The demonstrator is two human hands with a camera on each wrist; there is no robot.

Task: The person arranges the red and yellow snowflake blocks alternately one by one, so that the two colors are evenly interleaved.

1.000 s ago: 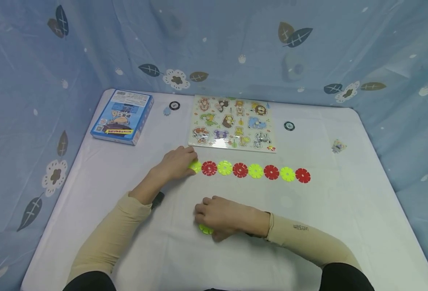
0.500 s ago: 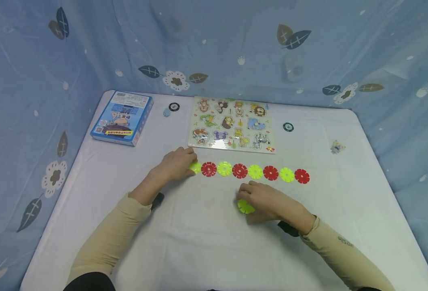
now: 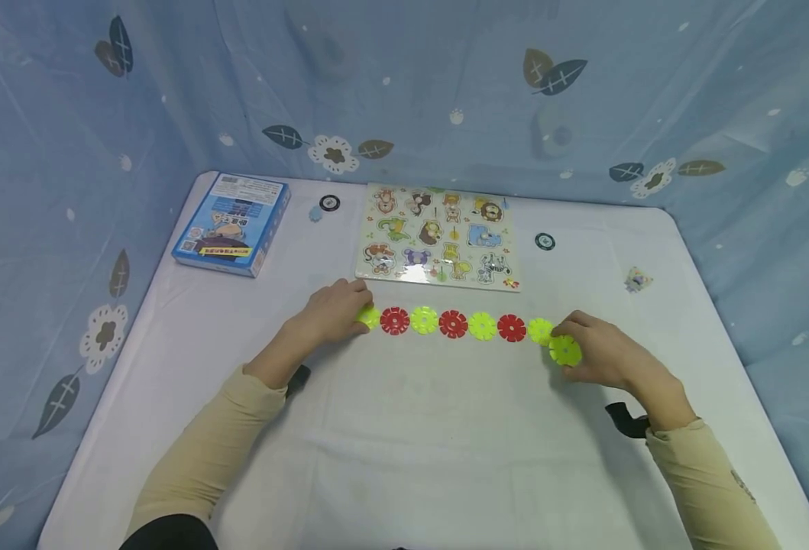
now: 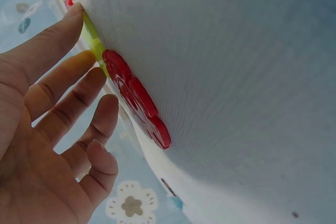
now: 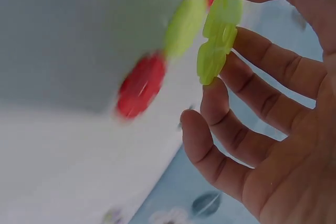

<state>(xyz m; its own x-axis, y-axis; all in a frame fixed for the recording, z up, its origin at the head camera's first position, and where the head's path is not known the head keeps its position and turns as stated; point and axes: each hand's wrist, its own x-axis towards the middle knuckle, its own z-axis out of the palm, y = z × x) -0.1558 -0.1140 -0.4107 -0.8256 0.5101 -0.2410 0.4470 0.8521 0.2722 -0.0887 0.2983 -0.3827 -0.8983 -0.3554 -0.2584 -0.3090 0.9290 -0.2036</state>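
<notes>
A row of red and yellow-green plastic snowflake building discs, among them a red disc [image 3: 453,324], lies across the white table. At its left part, my left hand [image 3: 334,308] pinches a yellow-green disc [image 3: 368,317] between thumb and fingertips. The left wrist view shows a red disc [image 4: 137,98] just beyond those fingers, hidden by the hand in the head view. My right hand [image 3: 600,351] grips another yellow-green disc [image 3: 565,351] by its edges, raised over the row's right end. The last red disc [image 5: 142,85] shows beside that hand in the right wrist view.
An animal puzzle board [image 3: 438,237] lies behind the row. A blue box [image 3: 232,223] rests at the back left. Small round black pieces lie near it and by the board, including one black ring [image 3: 545,241]. A small cartoon figure piece [image 3: 638,279] lies at right.
My right hand has carried its yellow-green disc from the near middle of the table rightward and away, to the row's right end. My left hand has stayed in place.
</notes>
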